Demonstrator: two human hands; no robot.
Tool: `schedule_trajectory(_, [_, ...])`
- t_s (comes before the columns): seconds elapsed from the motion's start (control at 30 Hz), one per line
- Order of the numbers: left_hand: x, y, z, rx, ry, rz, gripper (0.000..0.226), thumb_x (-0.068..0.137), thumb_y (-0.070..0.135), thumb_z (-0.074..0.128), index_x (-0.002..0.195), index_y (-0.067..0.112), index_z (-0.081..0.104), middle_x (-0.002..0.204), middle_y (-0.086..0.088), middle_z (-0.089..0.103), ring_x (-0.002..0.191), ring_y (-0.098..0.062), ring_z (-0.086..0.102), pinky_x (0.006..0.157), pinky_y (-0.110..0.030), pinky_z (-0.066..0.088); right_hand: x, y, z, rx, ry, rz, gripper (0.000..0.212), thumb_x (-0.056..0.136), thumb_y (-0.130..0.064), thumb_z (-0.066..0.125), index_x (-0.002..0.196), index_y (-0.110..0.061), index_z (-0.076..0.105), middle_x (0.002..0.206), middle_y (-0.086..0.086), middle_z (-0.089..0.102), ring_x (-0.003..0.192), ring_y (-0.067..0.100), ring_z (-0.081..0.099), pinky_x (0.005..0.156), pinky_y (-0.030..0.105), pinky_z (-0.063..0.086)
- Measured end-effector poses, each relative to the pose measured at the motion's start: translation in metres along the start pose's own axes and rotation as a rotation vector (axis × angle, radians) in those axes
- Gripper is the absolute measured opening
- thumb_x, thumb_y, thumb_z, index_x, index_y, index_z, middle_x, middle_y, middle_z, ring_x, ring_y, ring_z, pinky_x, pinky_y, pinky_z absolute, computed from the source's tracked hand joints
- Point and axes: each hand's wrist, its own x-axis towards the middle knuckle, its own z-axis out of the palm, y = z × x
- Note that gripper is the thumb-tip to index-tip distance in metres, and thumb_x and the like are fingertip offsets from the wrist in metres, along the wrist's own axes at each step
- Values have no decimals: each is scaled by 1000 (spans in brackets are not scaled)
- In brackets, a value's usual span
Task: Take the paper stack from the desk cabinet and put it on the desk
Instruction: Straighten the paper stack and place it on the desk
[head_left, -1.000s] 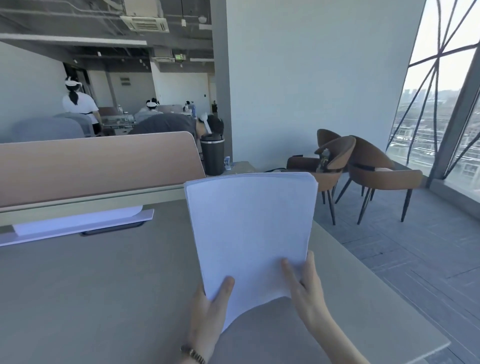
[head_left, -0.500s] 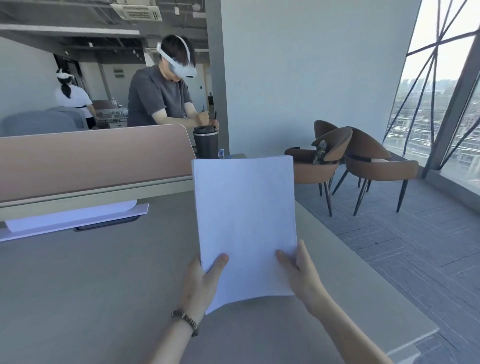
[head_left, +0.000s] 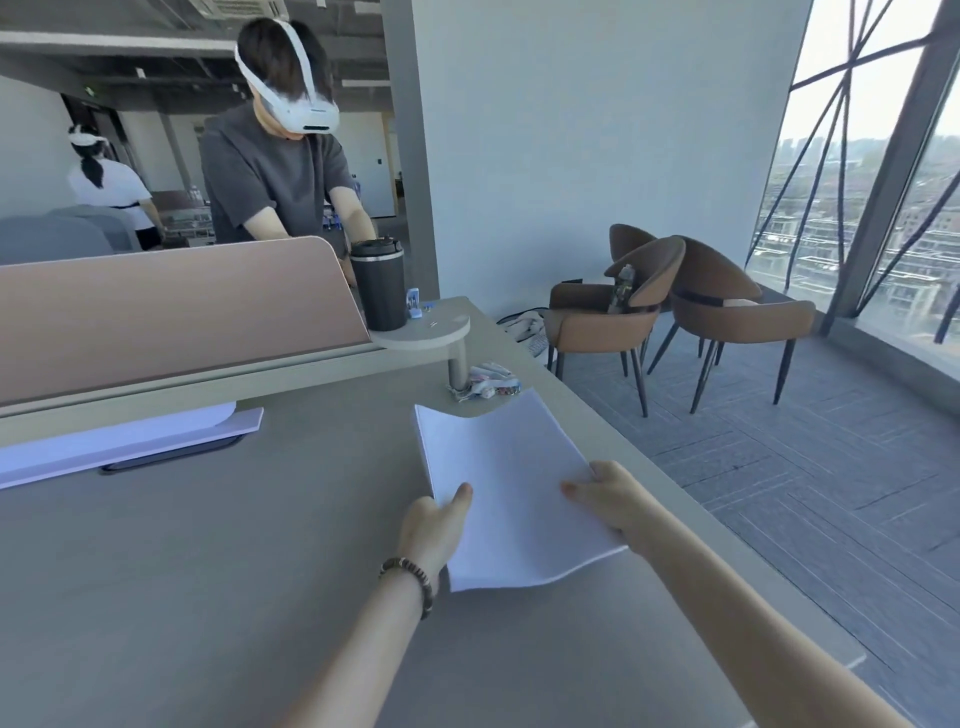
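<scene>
Over desk (head_left: 208, 597), both hands gripping paper stack (head_left: 511, 488)

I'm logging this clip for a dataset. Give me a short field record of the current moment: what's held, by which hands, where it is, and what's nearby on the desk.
held item: paper stack, white, sagging along its near edge
left hand: grips the stack's left edge, thumb on top
right hand: grips the right edge
position: low over the desk, near its right side; contact unclear
nearby: black tumbler on a raised round shelf; small clutter beyond the stack
</scene>
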Motion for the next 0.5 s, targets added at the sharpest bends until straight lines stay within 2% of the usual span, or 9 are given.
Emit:
schedule_trajectory(0.07, [11,0,9,72,22,1,38,85,45,57,72,11,46,65,-1,44,60,-22,43,59,-29,36,13,0,-3,-37,16,21,20,81,-15,66,92,2,69,101,25,74,91,38,73,83,48,58])
schedule_trajectory(0.13, [18,2,19,141,56,36,39,85,43,56,67,11,42,62,0,44,59,-24,43,59,-29,35,23,0,-6,-112,58,39,21,82,-18,68,94,0,67,99,19,72,88,33,71,72,36,57])
schedule_trajectory(0.23, [30,5,33,262,129,108,36,89,39,53,86,3,50,77,-6,60,72,-28,53,65,-32,42,35,-1,-13,-212,115,34,13,82,-19,65,79,-9,58,83,7,61,72,25,57,54,24,41])
schedule_trajectory(0.3, [38,7,41,317,144,154,35,90,36,50,100,2,47,92,-14,66,80,-33,60,70,-36,48,46,3,-16,-240,146,42,12,78,-19,63,75,-11,54,79,5,57,66,23,53,54,25,38])
schedule_trajectory(0.37, [46,7,48,400,151,184,35,89,36,47,107,6,42,99,-16,68,89,-38,64,74,-40,52,55,5,-19,-259,162,59,11,76,-17,61,73,-10,52,78,5,55,66,23,52,54,26,38])
schedule_trajectory(0.43, [53,7,56,543,166,219,44,92,40,42,119,5,40,105,-18,68,97,-39,65,73,-38,47,64,6,-23,-305,169,61,13,76,-18,61,74,-8,53,82,6,57,72,26,55,56,27,39])
schedule_trajectory(0.5, [59,9,64,655,198,245,58,94,44,36,130,-1,38,111,-19,68,102,-38,64,72,-36,43,72,7,-27,-345,165,43,21,76,-23,63,84,-4,60,92,8,63,84,29,62,63,30,46])
